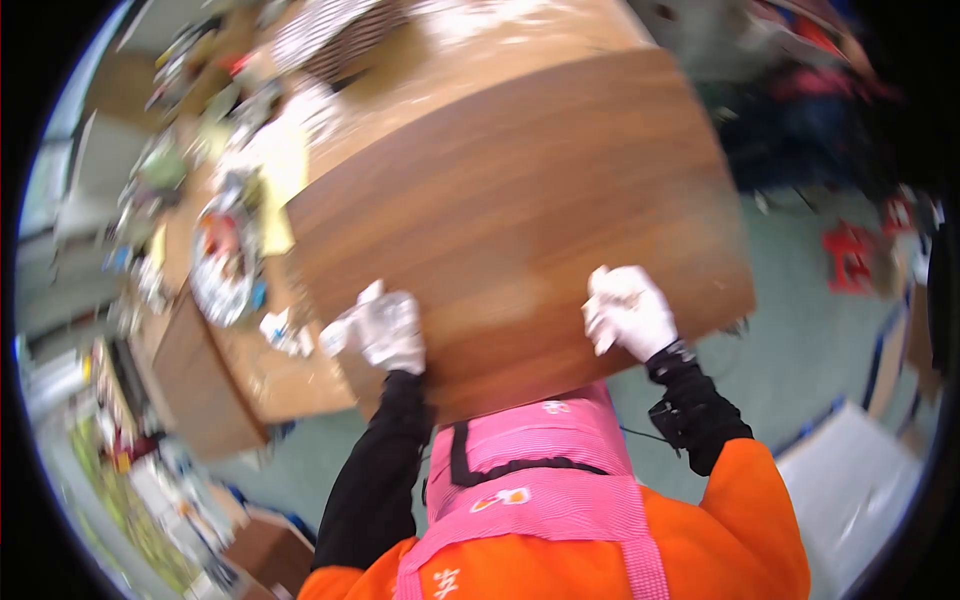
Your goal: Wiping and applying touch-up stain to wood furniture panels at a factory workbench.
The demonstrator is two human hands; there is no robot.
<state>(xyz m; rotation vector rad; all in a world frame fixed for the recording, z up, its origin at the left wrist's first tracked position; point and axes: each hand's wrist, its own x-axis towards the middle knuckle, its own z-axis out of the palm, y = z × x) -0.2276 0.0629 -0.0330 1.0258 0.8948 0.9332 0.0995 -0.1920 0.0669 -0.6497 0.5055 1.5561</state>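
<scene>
A large brown wood-grain board (520, 210) lies flat in front of me, its near edge close to my pink apron. My left hand (385, 330), in a white glove, is over the board's near left part. Its fingers are bent around something pale that blur keeps me from making out. Over the near right part is my right hand (632, 310), also white-gloved, with its fingers curled in. Whether it holds a small thing is hidden.
Left of the board, a brown-covered table (290, 375) bears a clear plastic bag (222, 260) with reddish things, yellow paper (282, 180) and a crumpled white scrap (286, 333). A striped object (335, 40) stands at the back. A red stool-like object (848, 257) is on the green floor at right.
</scene>
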